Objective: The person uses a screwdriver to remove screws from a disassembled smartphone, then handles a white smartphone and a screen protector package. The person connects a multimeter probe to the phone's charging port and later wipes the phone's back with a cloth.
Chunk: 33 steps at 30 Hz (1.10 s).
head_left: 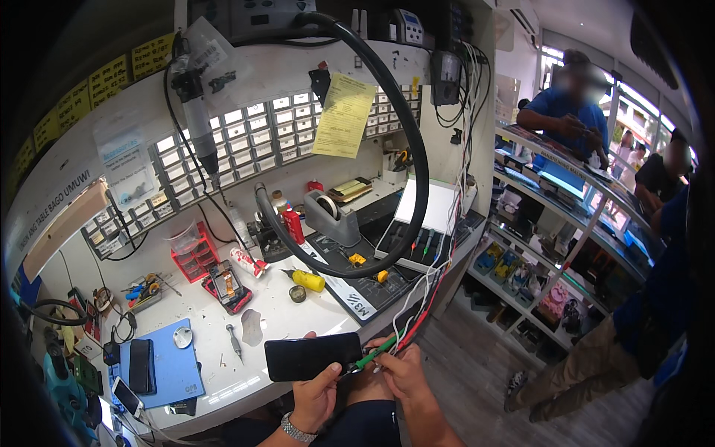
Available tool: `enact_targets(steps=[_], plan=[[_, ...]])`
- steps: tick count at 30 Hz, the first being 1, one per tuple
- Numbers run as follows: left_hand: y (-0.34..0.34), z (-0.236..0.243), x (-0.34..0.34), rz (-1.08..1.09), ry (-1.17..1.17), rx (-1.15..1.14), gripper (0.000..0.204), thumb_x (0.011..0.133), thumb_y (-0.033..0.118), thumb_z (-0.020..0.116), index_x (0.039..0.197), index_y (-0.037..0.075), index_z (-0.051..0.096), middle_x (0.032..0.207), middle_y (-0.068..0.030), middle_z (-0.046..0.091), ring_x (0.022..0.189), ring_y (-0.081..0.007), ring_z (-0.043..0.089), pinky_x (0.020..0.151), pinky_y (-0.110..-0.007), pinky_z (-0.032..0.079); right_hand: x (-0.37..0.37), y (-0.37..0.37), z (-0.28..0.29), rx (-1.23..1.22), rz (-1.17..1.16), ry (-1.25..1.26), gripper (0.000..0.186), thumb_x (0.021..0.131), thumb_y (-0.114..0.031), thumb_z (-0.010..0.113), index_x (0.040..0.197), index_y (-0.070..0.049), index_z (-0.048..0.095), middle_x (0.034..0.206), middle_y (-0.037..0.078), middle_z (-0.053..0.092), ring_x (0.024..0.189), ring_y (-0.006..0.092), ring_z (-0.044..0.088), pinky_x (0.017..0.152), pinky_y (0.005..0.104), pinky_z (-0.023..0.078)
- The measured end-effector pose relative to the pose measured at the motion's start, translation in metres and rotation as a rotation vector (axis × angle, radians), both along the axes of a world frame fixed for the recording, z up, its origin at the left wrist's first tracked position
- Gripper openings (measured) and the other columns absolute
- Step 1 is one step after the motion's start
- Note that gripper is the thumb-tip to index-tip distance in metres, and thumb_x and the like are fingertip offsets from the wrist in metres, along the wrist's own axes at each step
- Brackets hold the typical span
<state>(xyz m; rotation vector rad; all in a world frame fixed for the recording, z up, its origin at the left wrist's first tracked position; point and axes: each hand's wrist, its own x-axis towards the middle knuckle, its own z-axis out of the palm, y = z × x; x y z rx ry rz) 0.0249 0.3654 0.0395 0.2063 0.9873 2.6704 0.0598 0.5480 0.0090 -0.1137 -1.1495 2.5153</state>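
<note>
I see the left hand [313,402] gripping a glossy black rectangular phone [309,357] — right hand [406,375] closed on a slim green lead [383,349] — bare white benchtop [253,361] left.

phone [311,356]: smooth, glossy | bracelet [298,430]: shiny metal | slip [344,115]: paper | hose [424,141]: smooth

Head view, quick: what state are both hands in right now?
Left hand: closed, holding the black phone.
Right hand: closed, holding the green lead; whether it also grips the red lead cannot be told.
</note>
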Motion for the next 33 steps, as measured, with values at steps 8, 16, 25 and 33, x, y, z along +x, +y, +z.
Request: enact_targets(steps=[8,16,25,33], plan=[[0.006,-0.006,-0.004,-0.006,0.015,-0.03,0.086,0.091,-0.011,0.072,0.167,0.005,0.035,0.144,-0.016,0.061,0.137,-0.0321,0.064,0.116,-0.051,0.055,0.004,0.008,0.0,0.016,0.007,-0.04,0.024,0.093,0.011,0.069,0.117,0.008,0.072,0.11,0.019,0.077,0.096,0.0261,0.077,0.086,0.0372,0.062],[-0.008,-0.04,-0.02,0.099,-0.002,-0.042,0.045,0.101,-0.01,0.065,0.145,-0.004,0.064,0.13,-0.0115,0.075,0.115,-0.0195,0.073,0.098,-0.027,0.056,-0.023,-0.003,-0.031,0.094,0.105,-0.126,0.025,0.096,-0.006,0.08,0.119,0.005,0.077,0.105,0.012,0.08,0.091,0.0182,0.076,0.082,0.0309,0.06],[-0.002,-0.045,-0.025,0.062,-0.075,-0.058,0.037,0.101,-0.008,0.067,0.137,-0.002,0.068,0.125,-0.0127,0.077,0.106,-0.0199,0.076,0.092,-0.029,0.06,-0.009,0.001,-0.007,0.072,0.086,-0.076,0.019,0.099,-0.001,0.077,0.117,0.005,0.076,0.112,0.014,0.079,0.094,0.0187,0.076,0.081,0.033,0.062],[0.008,-0.017,-0.013,0.049,-0.039,-0.061,0.04,0.101,-0.007,0.066,0.141,-0.003,0.066,0.129,-0.0142,0.076,0.114,-0.0244,0.075,0.101,-0.034,0.059,-0.01,-0.002,-0.009,-0.013,0.051,-0.062,0.019,0.098,0.002,0.075,0.116,0.006,0.075,0.113,0.017,0.079,0.099,0.0213,0.078,0.083,0.0346,0.063]])
